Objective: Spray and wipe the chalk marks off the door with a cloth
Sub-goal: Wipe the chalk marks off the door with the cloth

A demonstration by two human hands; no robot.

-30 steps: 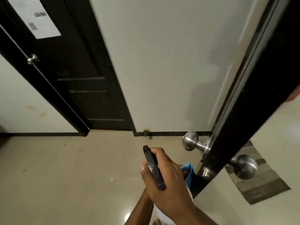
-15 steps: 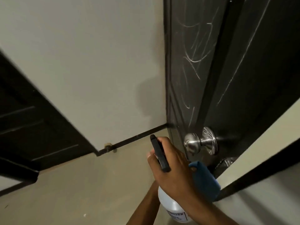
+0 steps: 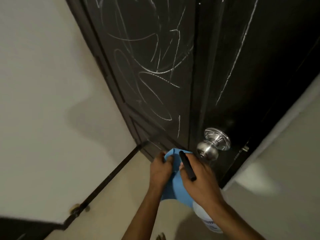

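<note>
The left hand [image 3: 160,168] pinches a soft blue cloth [image 3: 174,186]. The right hand [image 3: 199,181] grips a white plastic spray bottle [image 3: 207,218], low in the frame below the chalk-scribbled black door [image 3: 155,66].

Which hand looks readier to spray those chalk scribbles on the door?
The right hand: it already grips the spray bottle by its black trigger top. The left hand only holds the blue cloth.
</note>
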